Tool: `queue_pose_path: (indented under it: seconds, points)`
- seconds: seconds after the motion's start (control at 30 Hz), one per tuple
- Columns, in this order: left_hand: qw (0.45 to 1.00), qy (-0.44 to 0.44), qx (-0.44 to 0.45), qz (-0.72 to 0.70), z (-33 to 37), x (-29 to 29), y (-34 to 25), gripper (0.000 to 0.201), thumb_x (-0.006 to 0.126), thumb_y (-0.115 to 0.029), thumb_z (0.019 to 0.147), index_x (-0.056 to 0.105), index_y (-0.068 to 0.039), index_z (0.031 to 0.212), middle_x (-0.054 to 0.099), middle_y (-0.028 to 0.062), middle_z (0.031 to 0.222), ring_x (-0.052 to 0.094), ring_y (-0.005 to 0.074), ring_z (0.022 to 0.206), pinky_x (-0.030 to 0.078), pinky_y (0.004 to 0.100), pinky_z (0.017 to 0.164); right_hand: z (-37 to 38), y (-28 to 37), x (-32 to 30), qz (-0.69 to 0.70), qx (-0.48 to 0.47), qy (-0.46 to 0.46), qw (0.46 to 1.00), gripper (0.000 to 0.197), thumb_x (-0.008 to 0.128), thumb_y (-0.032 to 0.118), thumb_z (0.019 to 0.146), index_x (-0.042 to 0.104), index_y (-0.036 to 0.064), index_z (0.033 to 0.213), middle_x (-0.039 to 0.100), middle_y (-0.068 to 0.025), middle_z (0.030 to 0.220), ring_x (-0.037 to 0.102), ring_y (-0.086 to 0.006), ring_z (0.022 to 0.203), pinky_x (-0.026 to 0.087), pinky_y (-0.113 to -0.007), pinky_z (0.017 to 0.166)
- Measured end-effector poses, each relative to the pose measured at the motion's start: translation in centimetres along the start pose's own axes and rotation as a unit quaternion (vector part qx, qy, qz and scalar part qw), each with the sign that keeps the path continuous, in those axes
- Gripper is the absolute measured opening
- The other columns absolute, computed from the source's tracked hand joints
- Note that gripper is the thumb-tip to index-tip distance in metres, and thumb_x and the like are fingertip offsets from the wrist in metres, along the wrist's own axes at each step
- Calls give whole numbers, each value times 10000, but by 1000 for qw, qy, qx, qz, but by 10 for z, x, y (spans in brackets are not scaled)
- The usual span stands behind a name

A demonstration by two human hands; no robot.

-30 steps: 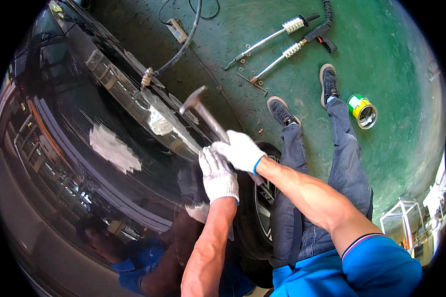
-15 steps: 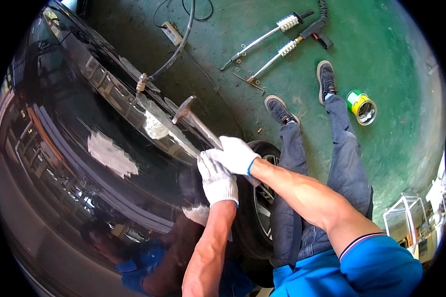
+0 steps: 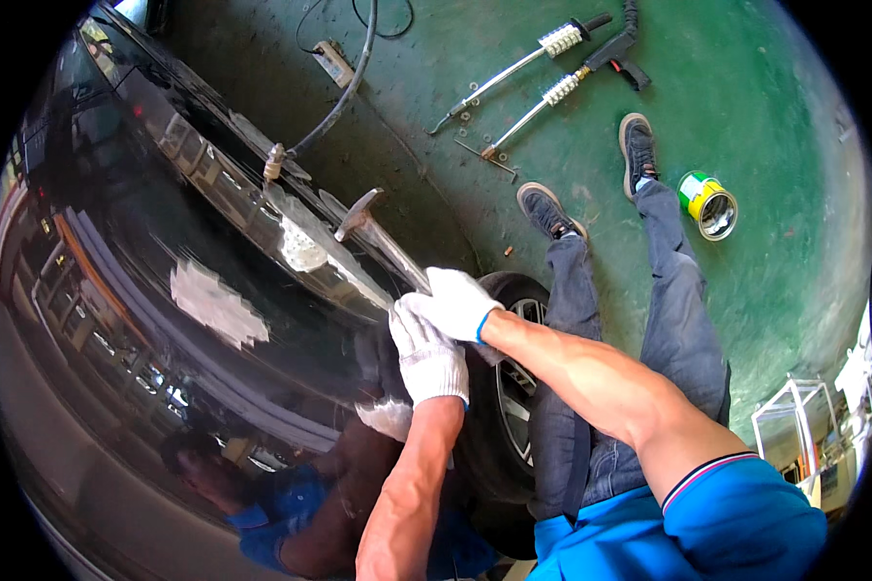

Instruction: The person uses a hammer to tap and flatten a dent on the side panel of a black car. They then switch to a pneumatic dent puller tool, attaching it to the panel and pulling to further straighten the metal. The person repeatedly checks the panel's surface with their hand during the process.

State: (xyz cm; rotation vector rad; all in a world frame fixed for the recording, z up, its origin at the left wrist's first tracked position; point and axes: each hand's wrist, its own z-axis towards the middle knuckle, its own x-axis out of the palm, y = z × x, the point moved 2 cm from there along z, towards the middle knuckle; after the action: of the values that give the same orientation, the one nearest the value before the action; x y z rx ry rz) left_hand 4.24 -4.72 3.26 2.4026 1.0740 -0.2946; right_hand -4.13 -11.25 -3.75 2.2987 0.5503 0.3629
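A body hammer (image 3: pixel 389 254) slants over the edge of a dark car panel (image 3: pixel 291 353), its metal head toward the far left. My right hand (image 3: pixel 458 305), in a white knit glove, is closed around the handle. Just left of it and touching or nearly touching it, my gloved left hand (image 3: pixel 432 366) lies flat on the panel above the wheel, its fingers stretched forward. Bare sanded patches (image 3: pixel 218 302) mark the dark paint, and a larger scraped area (image 3: pixel 305 250) runs along the panel edge by the hammer head.
Below the panel is a car wheel (image 3: pixel 515 397), close to my legs. On the green floor lie two slide hammers (image 3: pixel 543 108), several small washers and a power strip (image 3: pixel 334 64). A cable (image 3: pixel 354 87) reaches a clamp (image 3: pixel 274 162) on the car. An open can (image 3: pixel 709 205) stands right of my feet.
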Motion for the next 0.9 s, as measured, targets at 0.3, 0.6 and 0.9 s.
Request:
queue_pose_path:
  seconds: [0.3, 0.6, 0.9]
  points:
    - [1000, 10, 3, 17, -7, 1, -6, 685, 430, -347, 1022, 334, 40, 1578, 313, 286, 1633, 234, 474, 1533, 87, 592, 1269, -9, 0, -6, 28, 24, -14, 999, 506, 680, 456, 915, 666, -43, 997, 696, -293, 949, 697, -437, 929, 526, -485, 801]
    - [998, -46, -11, 35, -8, 1, -8, 689, 436, -367, 1020, 362, 52, 1561, 344, 291, 1615, 244, 471, 1529, 87, 583, 1270, -18, -11, 0, 101, 36, -36, 994, 555, 655, 500, 916, 664, -47, 1007, 693, -314, 1014, 680, -473, 983, 526, -508, 836]
    - [1000, -6, 17, 4, -11, -4, -4, 669, 434, -358, 1025, 392, 63, 1542, 374, 271, 1610, 249, 462, 1532, 85, 578, 1272, -26, -20, 7, 13, 22, 9, 1000, 529, 659, 480, 925, 661, -46, 978, 692, -318, 975, 691, -465, 955, 530, -506, 805]
